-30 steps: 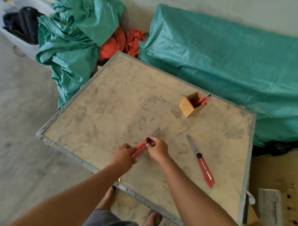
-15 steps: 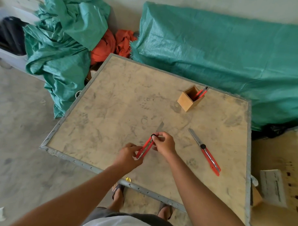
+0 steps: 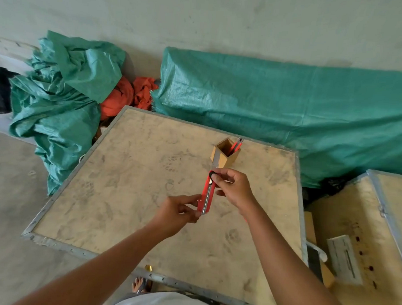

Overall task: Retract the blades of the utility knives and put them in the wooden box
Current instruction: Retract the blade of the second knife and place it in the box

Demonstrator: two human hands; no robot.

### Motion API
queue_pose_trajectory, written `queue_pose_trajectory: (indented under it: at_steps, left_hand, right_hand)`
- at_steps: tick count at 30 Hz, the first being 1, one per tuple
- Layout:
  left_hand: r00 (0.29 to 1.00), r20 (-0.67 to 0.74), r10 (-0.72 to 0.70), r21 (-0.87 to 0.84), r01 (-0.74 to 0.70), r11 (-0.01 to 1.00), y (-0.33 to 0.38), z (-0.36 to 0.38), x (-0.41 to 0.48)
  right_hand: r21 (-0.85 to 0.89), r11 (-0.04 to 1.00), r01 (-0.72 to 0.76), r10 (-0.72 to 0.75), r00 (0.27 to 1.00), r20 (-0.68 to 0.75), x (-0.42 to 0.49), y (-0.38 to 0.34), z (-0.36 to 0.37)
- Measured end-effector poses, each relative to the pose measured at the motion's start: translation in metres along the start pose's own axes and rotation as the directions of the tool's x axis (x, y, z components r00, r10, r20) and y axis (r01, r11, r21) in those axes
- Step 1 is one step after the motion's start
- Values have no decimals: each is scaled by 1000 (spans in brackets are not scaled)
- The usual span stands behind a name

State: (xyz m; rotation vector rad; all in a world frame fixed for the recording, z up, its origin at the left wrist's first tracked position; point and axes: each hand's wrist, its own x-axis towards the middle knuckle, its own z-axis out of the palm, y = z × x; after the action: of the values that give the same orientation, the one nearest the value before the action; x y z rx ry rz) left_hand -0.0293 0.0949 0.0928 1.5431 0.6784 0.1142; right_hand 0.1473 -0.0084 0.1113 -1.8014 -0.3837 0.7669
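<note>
Red knife point(image 3: 206, 194) pinched at both ends: left hand point(image 3: 178, 212) on butt, right hand point(image 3: 234, 187) on slider. Long axis points away, blade out toward box point(image 3: 225, 154) just beyond right hand.

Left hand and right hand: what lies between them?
In the head view, the red utility knife spans them: left hand pinches its rear end, right hand its black slider.

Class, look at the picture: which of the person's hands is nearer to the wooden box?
The right hand is nearer, just in front of the wooden box. The left hand is farther back toward the person.
</note>
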Motion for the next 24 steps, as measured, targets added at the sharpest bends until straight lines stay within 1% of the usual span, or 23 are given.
queue_pose_trajectory:
  at_steps: [2,5,8,13,16,20,22,24]
  left_hand:
    - [1000,-1,6,-112,-6,994,7,15,1]
    - [999,-39,4,-228,-13,973,19,35,6]
    - [997,-79,2,-280,-24,960,32,53,10]
    - [992,-126,30,-317,-68,946,46,85,8]
    - [989,-141,48,-326,-92,941,51,101,7]
    - [987,-149,65,-293,-107,950,53,114,7]
    - [988,-141,61,-280,-99,955,53,116,8]
    - [989,-131,68,-263,-101,960,55,117,9]
  right_hand:
    - [-4,1000,30,-30,999,21,-3,-3,-15]
    - [-56,997,61,-52,989,137,-12,-5,-38]
    - [-133,984,118,-83,966,246,-18,-3,-57]
    - [-222,949,223,-149,940,306,-25,-11,-86]
    - [-277,913,299,-217,932,290,-28,-12,-101]
    - [-346,874,342,-289,937,195,-32,-7,-111]
    - [-338,874,348,-296,935,196,-33,-5,-114]
    - [-308,885,348,-287,931,227,-33,-4,-117]
